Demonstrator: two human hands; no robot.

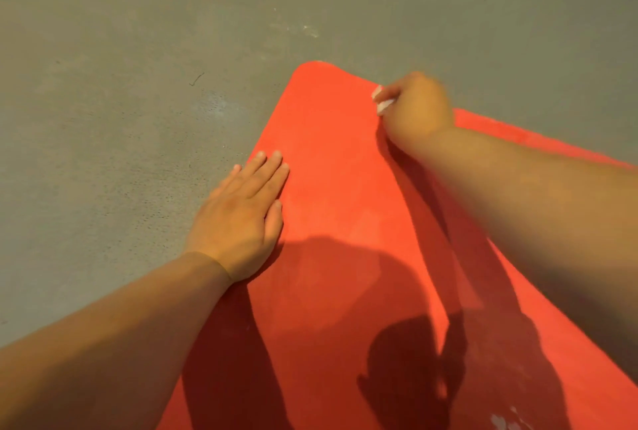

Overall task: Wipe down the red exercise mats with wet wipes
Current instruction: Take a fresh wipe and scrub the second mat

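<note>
The red mat (338,188) lies flat, a bunched white wipe (382,102) near its far edge.

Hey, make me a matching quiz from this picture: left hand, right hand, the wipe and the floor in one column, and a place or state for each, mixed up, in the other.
Column one:
1. left hand
2. right hand
3. wet wipe
4. floor

Column two:
a. grey, lying around the red mat
b. flat with straight fingers, on the mat's left edge
c. white, poking out of a curled hand
d. curled and blurred, near the mat's far corner

Pairs: 1-b; 2-d; 3-c; 4-a.
</note>
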